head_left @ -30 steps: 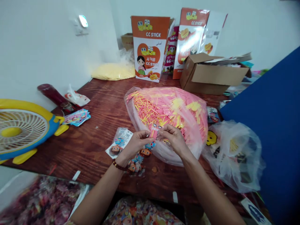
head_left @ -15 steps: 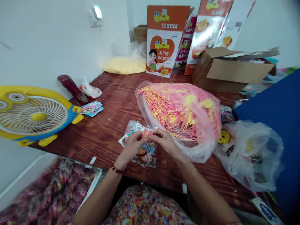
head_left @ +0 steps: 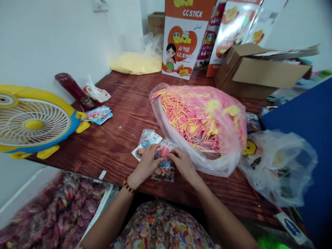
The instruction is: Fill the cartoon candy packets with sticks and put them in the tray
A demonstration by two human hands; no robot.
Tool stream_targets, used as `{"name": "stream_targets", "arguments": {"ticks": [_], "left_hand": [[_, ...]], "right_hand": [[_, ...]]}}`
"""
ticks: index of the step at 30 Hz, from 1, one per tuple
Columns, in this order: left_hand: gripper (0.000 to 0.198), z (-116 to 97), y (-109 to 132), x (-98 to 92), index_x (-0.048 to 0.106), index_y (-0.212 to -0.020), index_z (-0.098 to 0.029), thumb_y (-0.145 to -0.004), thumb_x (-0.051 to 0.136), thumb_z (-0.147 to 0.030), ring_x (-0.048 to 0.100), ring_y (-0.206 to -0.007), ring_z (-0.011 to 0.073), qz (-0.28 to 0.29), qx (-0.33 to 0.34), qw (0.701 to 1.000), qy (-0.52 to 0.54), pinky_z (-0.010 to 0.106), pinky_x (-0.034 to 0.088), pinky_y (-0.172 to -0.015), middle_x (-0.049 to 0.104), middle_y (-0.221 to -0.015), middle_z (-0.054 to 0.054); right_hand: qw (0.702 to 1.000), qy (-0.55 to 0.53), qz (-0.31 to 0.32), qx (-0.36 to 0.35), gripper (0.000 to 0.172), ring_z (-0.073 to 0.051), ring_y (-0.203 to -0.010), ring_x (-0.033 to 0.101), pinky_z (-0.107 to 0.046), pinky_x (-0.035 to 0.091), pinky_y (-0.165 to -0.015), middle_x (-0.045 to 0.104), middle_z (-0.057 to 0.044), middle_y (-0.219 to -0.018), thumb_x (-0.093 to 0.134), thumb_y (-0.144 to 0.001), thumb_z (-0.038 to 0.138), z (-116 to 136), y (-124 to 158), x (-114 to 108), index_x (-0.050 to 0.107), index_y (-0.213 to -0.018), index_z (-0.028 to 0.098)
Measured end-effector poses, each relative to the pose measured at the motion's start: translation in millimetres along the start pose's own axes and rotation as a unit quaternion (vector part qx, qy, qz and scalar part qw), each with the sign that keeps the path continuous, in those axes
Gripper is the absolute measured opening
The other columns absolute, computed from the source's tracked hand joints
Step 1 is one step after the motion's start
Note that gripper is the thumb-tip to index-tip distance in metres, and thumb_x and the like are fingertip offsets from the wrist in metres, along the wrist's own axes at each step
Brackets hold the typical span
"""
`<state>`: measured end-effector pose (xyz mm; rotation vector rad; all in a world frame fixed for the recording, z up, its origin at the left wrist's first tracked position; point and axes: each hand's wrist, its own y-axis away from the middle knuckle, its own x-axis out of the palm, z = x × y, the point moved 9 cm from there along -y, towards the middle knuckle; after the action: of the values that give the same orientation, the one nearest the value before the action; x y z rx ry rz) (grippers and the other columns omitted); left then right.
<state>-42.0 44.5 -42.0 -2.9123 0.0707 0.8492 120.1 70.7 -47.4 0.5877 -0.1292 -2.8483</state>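
Note:
A small bundle of pink and yellow sticks [head_left: 164, 151] lies over the printed clear packets, between my two hands. My left hand [head_left: 147, 162] has its thumb and fingers closed at the bundle's left side. My right hand [head_left: 183, 164] pinches at its right side with thumb and forefinger. Beneath, a clear packet with cartoon print [head_left: 164, 173] rests on the table, and another white-and-clear packet [head_left: 151, 137] sticks out beyond my left hand. Whether the bundle is inside a wrapper, I cannot tell. Right behind my hands, a big open plastic bag [head_left: 228, 162] holds loose pink and yellow sticks [head_left: 186, 121].
A yellow fan [head_left: 35, 121] stands at the left, near a dark red bottle [head_left: 69, 88] and small packets [head_left: 98, 114]. Printed cartons [head_left: 181, 41] and an open cardboard box [head_left: 269, 72] line the back. A white plastic bag [head_left: 282, 169] sits right; a filled bin [head_left: 59, 207] is below left.
My hands have lowered the bundle of sticks onto the printed packets, and my left hand now covers more of them. The view has tilted slightly downward.

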Motion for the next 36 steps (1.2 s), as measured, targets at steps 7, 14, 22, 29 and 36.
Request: {"name": "stream_targets", "arguments": {"ticks": [7,14,22,29,36], "left_hand": [[0.052,25.9,-0.3,23.9,0.047,-0.137,-0.016,-0.09,0.06,-0.033,0.05,-0.129,0.0308,0.015,-0.024,0.998,-0.048,0.052,0.036,-0.111,0.056,-0.134,0.017],[0.066,34.7,-2.6,25.7,0.044,-0.142,-0.015,-0.084,0.065,-0.038,0.049,-0.128,0.0343,0.032,-0.076,0.996,-0.029,0.053,0.037,-0.11,0.057,-0.132,0.018],[0.06,38.6,-5.6,34.4,0.056,-0.131,-0.018,-0.078,0.074,-0.038,0.053,-0.122,0.0314,0.112,-0.114,0.978,0.137,0.049,0.038,-0.11,0.06,-0.128,0.013],[0.066,30.8,21.3,27.1,0.041,-0.135,-0.023,-0.079,0.076,-0.031,0.046,-0.133,0.0276,0.095,-0.094,0.969,0.206,0.046,0.035,-0.115,0.05,-0.14,0.011],[0.094,24.0,39.6,34.8,0.021,-0.148,-0.029,-0.076,0.08,-0.025,0.053,-0.131,0.0271,0.058,-0.119,0.91,0.393,0.044,0.042,-0.112,0.049,-0.146,0.01]], "right_hand": [[0.999,0.043,-0.027,0.012,0.034,-0.027,-0.1,0.066,-0.042,0.05,-0.091,0.072,-0.012,-0.107,0.055,-0.087,0.043,-34.4,35.8,-13.7,0.066,-0.106,0.017],[0.989,-0.126,-0.02,0.08,0.052,-0.024,-0.094,0.068,-0.038,0.055,-0.08,0.071,-0.013,-0.114,0.065,-0.079,0.048,-56.1,13.7,19.0,0.057,-0.118,0.015],[0.957,-0.238,0.059,0.156,0.049,-0.018,-0.071,0.062,-0.029,0.05,-0.062,0.072,-0.004,-0.089,0.076,-0.069,0.045,-60.5,11.0,32.1,0.066,-0.106,0.014],[0.994,-0.102,0.038,-0.015,0.043,-0.024,-0.109,0.057,-0.04,0.046,-0.099,0.062,-0.007,-0.118,0.069,-0.076,0.036,-33.5,20.8,22.2,0.062,-0.116,0.021],[0.984,-0.137,0.115,-0.012,0.067,-0.022,-0.109,0.059,-0.037,0.048,-0.098,0.061,-0.005,-0.124,0.078,-0.074,0.04,-33.3,38.8,42.5,0.044,-0.129,0.022]]}}
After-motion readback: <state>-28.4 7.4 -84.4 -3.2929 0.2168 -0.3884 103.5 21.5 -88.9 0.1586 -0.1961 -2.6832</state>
